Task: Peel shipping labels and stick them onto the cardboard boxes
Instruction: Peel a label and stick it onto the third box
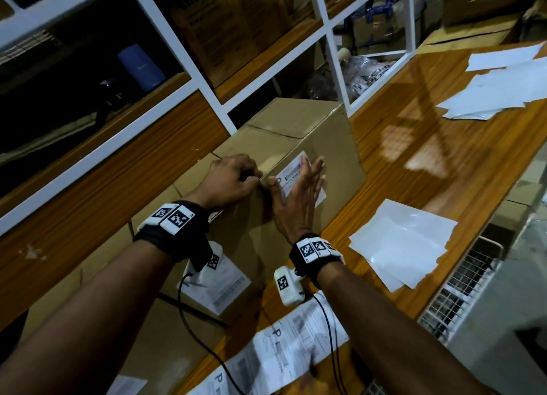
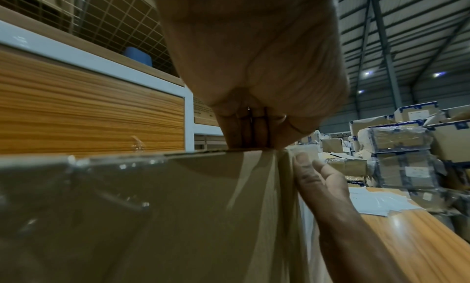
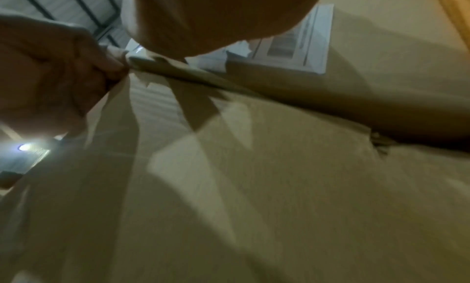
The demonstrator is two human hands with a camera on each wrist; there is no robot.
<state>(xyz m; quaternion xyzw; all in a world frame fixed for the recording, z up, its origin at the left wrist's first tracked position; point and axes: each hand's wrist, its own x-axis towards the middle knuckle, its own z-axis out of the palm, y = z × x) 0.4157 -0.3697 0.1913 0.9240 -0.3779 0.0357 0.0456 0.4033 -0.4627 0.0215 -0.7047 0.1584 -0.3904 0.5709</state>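
On the glossy orange-brown wooden worktop [image 1: 399,146] stands a plain brown cardboard box [image 1: 296,134], with a white printed shipping label [image 1: 299,172] stuck on its near side face. Flat against that label lies the right hand [image 1: 302,193], fingers straight and together. At the box's top edge, just left of the label, the left hand [image 1: 231,178] is curled, fingertips pinching the cardboard rim. Loose white glossy backing sheets [image 1: 399,246] lie on the worktop to the right, and a strip of unpeeled printed labels [image 1: 284,353] lies nearer the person.
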